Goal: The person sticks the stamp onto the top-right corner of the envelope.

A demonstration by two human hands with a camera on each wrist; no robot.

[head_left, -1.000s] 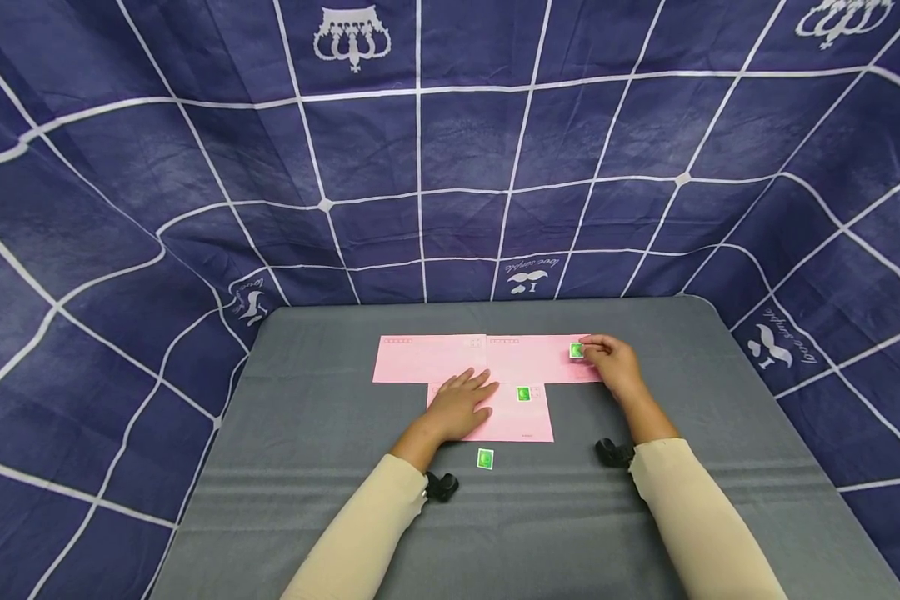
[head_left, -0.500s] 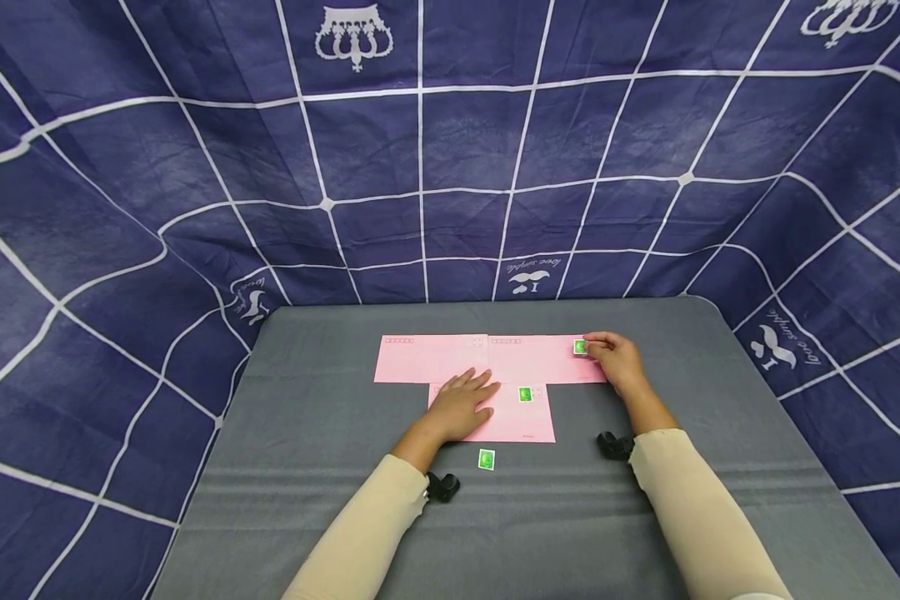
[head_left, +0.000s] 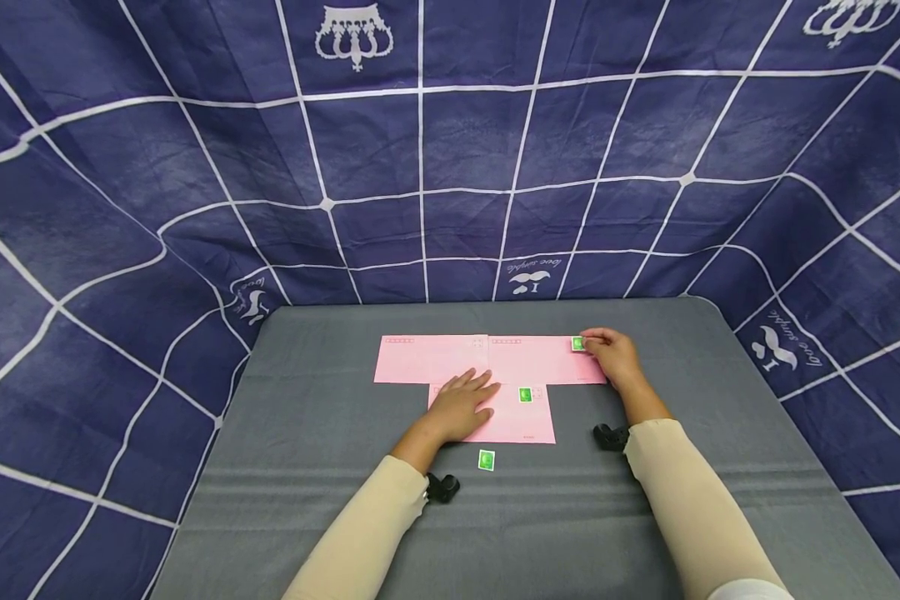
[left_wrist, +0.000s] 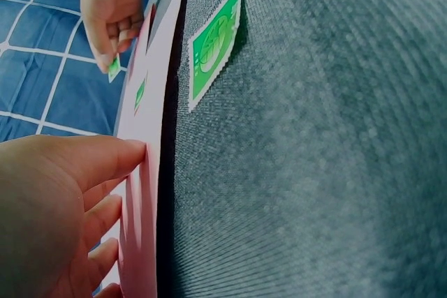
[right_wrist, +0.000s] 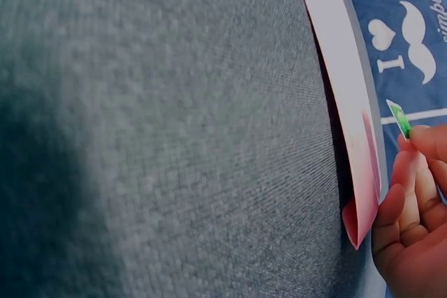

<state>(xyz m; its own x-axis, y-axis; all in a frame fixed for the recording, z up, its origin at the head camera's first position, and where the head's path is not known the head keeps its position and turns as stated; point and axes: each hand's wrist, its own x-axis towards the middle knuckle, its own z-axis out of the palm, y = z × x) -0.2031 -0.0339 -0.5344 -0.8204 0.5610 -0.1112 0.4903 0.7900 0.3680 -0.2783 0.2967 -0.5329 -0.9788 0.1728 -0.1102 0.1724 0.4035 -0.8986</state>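
Three pink envelopes lie on the grey cloth. My left hand rests with fingers spread on the front envelope, whose upper right bears a green stamp. Between thumb and fingertips my right hand pinches another green stamp, over the upper right corner of the right envelope. The right wrist view shows this stamp tilted at the fingertips, above the envelope's surface. A third green stamp lies on the cloth just in front of the front envelope.
The left envelope sits beside the right one, its printed boxes along the top edge. A grey cloth covers the table. Blue curtains with white lines hang behind it and at both sides.
My right hand has shifted slightly away from me with the stamp, toward the right envelope's top edge. My left hand stays where it was.
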